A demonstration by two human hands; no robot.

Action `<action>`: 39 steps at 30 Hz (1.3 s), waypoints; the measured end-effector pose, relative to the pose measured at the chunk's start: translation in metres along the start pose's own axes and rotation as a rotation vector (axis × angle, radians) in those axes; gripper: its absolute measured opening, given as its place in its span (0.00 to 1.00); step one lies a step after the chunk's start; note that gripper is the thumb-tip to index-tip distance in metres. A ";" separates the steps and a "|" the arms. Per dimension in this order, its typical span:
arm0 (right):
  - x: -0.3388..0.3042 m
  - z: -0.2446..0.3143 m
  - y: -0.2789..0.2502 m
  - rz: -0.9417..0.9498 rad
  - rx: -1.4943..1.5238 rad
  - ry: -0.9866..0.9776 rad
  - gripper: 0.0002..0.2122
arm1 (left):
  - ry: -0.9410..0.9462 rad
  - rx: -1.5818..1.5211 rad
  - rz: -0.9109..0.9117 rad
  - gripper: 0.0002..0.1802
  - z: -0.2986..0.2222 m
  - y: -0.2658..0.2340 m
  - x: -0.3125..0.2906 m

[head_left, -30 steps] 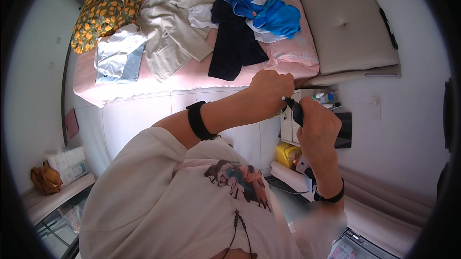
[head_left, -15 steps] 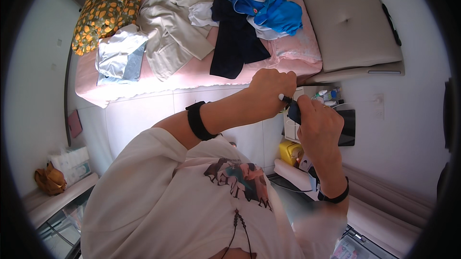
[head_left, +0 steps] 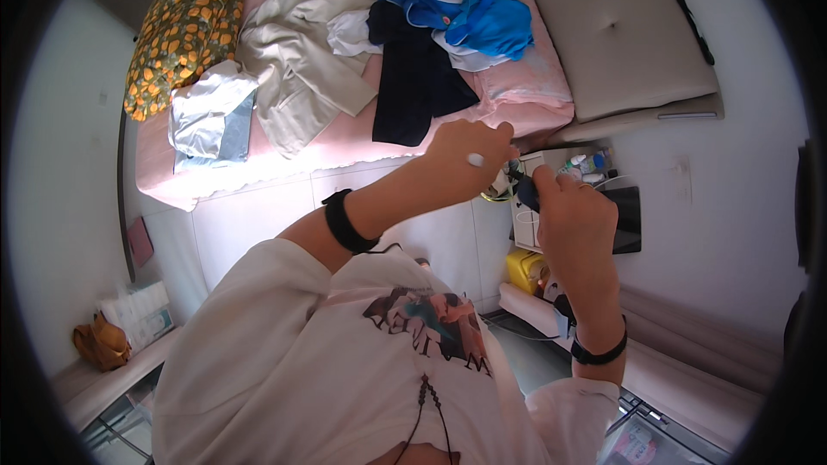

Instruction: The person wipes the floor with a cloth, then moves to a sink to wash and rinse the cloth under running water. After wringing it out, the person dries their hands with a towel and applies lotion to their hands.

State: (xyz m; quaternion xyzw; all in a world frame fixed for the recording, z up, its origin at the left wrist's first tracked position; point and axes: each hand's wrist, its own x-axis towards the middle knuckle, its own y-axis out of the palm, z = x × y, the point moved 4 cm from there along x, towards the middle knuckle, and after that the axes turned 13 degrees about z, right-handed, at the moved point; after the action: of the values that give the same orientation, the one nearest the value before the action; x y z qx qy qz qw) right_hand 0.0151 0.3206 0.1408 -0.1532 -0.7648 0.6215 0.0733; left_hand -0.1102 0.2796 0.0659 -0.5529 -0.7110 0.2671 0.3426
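My left hand (head_left: 469,155) is curled into a fist, palm down, in front of the bed. A white dab (head_left: 475,159) that looks like cream sits on its back. The curled fingers are hidden, so anything inside them is out of sight. Just to the right, my right hand (head_left: 575,211) is closed round a small dark tube or bottle (head_left: 526,194). Its narrow dark end points toward the left hand, a little apart from the white dab. Most of the container is covered by the right fingers.
On the pink bed (head_left: 164,181) lie a beige garment (head_left: 301,77), black trousers (head_left: 409,94), blue clothing (head_left: 495,25), a silvery bag (head_left: 211,112) and a patterned bundle (head_left: 185,34). A bedside cabinet (head_left: 530,237) holds several bottles. Near it are a yellow container (head_left: 523,268) and a padded headboard (head_left: 620,34).
The white blob that was at the container's tip is now on the back of my left hand. That hand has shifted slightly left, away from the container.
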 end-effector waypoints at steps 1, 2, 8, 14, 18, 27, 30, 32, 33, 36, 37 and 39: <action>-0.001 -0.003 0.000 -0.027 0.100 0.010 0.06 | -0.026 -0.082 0.025 0.15 0.003 -0.004 0.001; -0.002 -0.005 0.000 -0.076 0.200 0.024 0.07 | -0.162 -0.496 0.172 0.19 0.011 0.000 0.000; -0.001 0.000 0.025 -0.066 0.806 0.124 0.04 | -0.140 -1.008 0.330 0.21 0.013 -0.014 -0.006; -0.005 0.006 0.029 -0.083 1.026 0.195 0.03 | -0.010 -0.493 0.183 0.19 0.009 -0.024 -0.004; -0.011 0.016 0.016 0.014 1.016 0.113 0.06 | 0.028 0.206 0.132 0.16 0.003 -0.023 -0.004; -0.005 0.031 0.023 0.105 1.006 0.057 0.03 | 0.069 0.281 0.143 0.17 -0.006 -0.019 -0.004; -0.006 0.031 0.028 0.148 1.098 0.093 0.03 | 0.064 0.318 0.143 0.16 -0.008 -0.017 -0.005; -0.008 0.031 0.029 0.164 1.149 0.103 0.04 | 0.069 0.340 0.135 0.16 -0.010 -0.015 -0.005; -0.009 0.032 0.029 0.162 1.164 0.098 0.04 | 0.075 0.350 0.127 0.16 -0.011 -0.014 -0.006; -0.010 0.032 0.029 0.168 1.190 0.092 0.05 | 0.080 0.365 0.122 0.16 -0.014 -0.011 -0.008; -0.011 0.032 0.029 0.179 1.208 0.100 0.05 | 0.080 0.368 0.124 0.16 -0.014 -0.010 -0.008; -0.011 0.033 0.029 0.192 1.213 0.095 0.06 | 0.075 0.388 0.127 0.16 -0.016 -0.008 -0.009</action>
State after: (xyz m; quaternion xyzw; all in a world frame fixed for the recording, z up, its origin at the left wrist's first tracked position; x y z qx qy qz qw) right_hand 0.0202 0.2918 0.1064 -0.1800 -0.2536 0.9422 0.1249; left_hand -0.1016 0.2686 0.0803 -0.5301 -0.5966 0.3992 0.4513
